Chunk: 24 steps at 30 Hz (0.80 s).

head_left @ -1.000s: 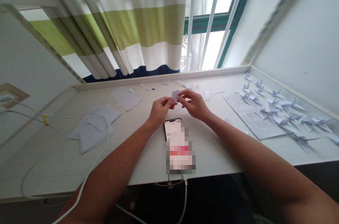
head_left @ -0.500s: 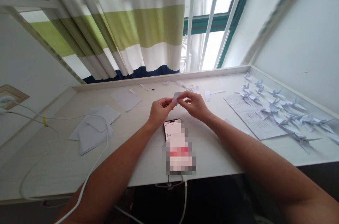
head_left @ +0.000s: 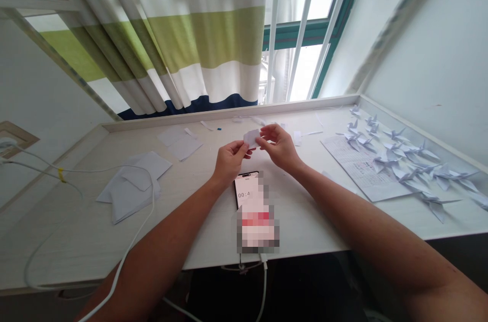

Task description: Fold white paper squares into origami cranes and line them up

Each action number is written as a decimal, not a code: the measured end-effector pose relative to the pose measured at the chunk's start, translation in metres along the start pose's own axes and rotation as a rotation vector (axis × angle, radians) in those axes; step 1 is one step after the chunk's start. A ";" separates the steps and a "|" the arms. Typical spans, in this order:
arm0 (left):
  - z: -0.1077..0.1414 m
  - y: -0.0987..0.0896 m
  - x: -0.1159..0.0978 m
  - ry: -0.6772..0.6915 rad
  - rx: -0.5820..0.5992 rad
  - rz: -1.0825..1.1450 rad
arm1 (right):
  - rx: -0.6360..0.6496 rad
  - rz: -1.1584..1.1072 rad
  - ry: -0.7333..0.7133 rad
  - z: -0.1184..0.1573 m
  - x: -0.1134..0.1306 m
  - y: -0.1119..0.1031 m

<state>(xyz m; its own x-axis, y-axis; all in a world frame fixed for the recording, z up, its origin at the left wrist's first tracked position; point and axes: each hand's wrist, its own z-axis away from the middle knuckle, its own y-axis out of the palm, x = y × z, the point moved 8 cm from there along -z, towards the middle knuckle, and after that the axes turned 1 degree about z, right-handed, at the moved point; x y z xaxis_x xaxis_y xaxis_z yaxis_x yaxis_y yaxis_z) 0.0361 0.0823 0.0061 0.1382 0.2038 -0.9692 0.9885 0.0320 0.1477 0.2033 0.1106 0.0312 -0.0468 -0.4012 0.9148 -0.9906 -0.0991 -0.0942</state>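
A small folded piece of white paper (head_left: 251, 138) is held up between my two hands, above the desk. My left hand (head_left: 231, 158) pinches its lower left edge between thumb and fingers. On the other side, my right hand (head_left: 279, 145) grips the right edge with thumb and index finger, its other fingers loosely curled. Just below the hands lies a phone (head_left: 247, 182) with a timer on its screen, partly blurred out; a white cable runs from its lower end.
Several folded paper cranes (head_left: 396, 152) stand at the right, some on a printed sheet (head_left: 366, 174). Loose white paper sheets (head_left: 133, 195) lie at the left, beneath a white cable (head_left: 154, 195). Paper scraps (head_left: 298, 138) are scattered toward the raised back edge (head_left: 229, 111) of the desk.
The paper has been turned so that more of its flat face shows. My right hand has shifted slightly up, its fingers more spread from the paper.
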 end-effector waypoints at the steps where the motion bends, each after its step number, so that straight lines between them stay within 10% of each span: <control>1: 0.001 0.002 0.002 -0.017 0.004 0.025 | 0.015 -0.047 0.031 -0.001 -0.002 0.001; 10: 0.005 -0.002 -0.018 0.105 -0.024 -0.223 | 0.107 0.061 -0.005 0.005 0.009 0.012; 24: 0.001 -0.005 -0.018 0.090 -0.031 0.010 | 0.139 -0.179 0.059 0.006 0.005 0.019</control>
<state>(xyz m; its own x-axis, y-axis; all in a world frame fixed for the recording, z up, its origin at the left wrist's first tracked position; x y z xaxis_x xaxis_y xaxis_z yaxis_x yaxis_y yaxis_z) 0.0292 0.0779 0.0226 0.1408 0.2910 -0.9463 0.9845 0.0597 0.1648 0.1847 0.1012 0.0316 0.1167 -0.3125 0.9427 -0.9568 -0.2900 0.0223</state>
